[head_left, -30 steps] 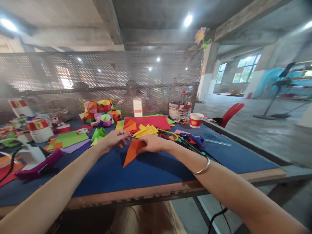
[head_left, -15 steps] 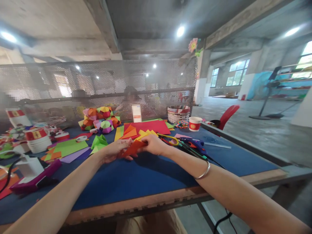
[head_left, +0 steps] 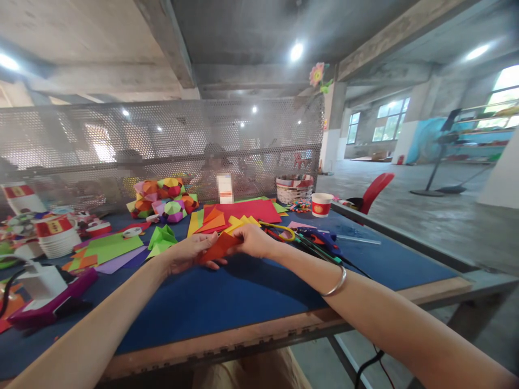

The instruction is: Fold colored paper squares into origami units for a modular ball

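Between my hands, just above the blue tabletop [head_left: 243, 302], is a piece of orange paper [head_left: 219, 247]. My left hand [head_left: 190, 253] pinches its left side, thumb on top and fingers beneath. At the upper right edge, my right hand [head_left: 252, 241] grips the same paper; some of its fingers are hidden. Right behind the hands lie folded yellow paper pieces [head_left: 240, 221] and folded orange paper [head_left: 213, 220] on a red sheet [head_left: 259, 209]. To the left of my left hand sits a folded green paper piece [head_left: 162, 237].
Scissors with yellow handles [head_left: 279, 229] and a blue glue gun [head_left: 324, 237] lie right of my hands. Colourful paper balls [head_left: 166, 197], a woven basket [head_left: 294, 189] and a paper cup [head_left: 321, 204] stand behind. A purple power strip [head_left: 57, 302] is at left.
The orange paper is turned slightly, showing more of its flat face, while both hands keep hold of it. The whole view has shifted a little.
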Demonstrator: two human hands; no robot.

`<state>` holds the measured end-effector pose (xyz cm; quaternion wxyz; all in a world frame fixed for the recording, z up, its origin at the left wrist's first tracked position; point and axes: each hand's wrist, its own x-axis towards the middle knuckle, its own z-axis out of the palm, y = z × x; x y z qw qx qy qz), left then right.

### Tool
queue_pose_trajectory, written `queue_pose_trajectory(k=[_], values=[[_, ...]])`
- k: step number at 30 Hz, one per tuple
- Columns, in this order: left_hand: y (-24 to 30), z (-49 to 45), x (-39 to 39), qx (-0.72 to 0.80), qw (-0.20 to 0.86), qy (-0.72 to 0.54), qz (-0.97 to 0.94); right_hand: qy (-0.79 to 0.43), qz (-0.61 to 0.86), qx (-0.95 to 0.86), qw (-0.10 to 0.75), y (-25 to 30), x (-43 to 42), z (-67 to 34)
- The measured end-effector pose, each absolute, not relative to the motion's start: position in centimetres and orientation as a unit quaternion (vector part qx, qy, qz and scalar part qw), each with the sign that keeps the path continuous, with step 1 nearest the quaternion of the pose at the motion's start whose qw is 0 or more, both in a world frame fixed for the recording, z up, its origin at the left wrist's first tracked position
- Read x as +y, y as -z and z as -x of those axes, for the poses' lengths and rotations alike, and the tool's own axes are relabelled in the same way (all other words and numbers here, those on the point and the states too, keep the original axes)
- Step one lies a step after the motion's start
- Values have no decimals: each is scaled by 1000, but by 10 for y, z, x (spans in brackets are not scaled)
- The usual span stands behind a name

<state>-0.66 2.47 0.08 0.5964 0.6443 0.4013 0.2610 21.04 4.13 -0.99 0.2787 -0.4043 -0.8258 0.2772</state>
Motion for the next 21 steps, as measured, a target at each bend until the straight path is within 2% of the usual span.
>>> queue_pose_trajectory(k=[9, 21], values=[[-2, 5, 22, 393, 601, -277, -638, -187, 407, -843, 298, 11, 37, -207], [-4, 5, 21, 398, 587, -274, -650, -155, 411, -851, 289, 9, 36, -208]])
